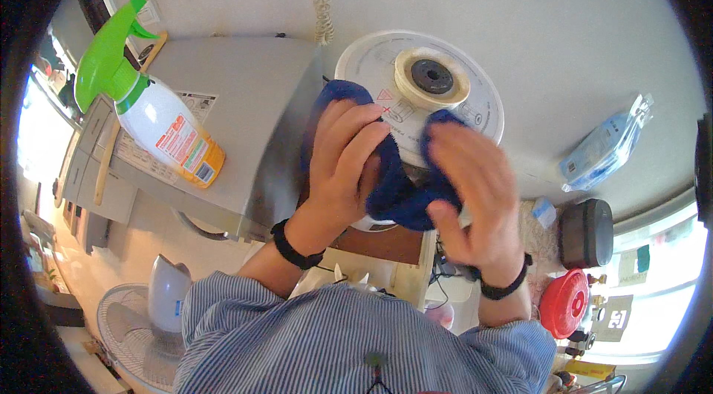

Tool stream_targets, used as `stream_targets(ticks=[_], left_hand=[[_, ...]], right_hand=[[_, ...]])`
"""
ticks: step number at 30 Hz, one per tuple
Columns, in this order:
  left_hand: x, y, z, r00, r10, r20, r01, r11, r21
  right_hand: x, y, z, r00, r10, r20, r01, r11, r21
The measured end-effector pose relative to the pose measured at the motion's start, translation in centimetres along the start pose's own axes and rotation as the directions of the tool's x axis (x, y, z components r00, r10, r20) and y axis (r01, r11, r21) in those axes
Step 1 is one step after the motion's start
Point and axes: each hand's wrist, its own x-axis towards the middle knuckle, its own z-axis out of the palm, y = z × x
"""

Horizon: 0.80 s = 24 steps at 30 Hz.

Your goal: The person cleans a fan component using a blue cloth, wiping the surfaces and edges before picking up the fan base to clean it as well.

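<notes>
A dark blue cloth [392,193] hangs bunched between my two hands, in front of a round white appliance [362,60]. The appliance bears printed diagrams and a cream ring [402,79] around a black hub [431,76]. My left hand [345,154] has its fingers curled over the left part of the cloth. At the right end, my right hand [479,188] holds the cloth with its fingers, blurred by motion. The cloth and both hands hide the appliance's near side.
To the left, a spray bottle [161,121] with a green trigger head stands on a grey cabinet [239,76]. A coiled cord [321,4] hangs above. Rightward are a blue plastic packet [604,146], a black container [586,232] and a red plastic basin [562,305]. An electric fan [136,333] is at lower left.
</notes>
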Motion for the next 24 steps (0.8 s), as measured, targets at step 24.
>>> stream_targets(ticks=[24], left_hand=[[0.0, 0.7, -0.7, 0.999, -0.030, -0.021, 0.030, 0.999, -0.028]], right_hand=[[1.9, -2.1, 0.4, 0.995, 0.086, -0.043, -0.090, 0.988, -0.125]])
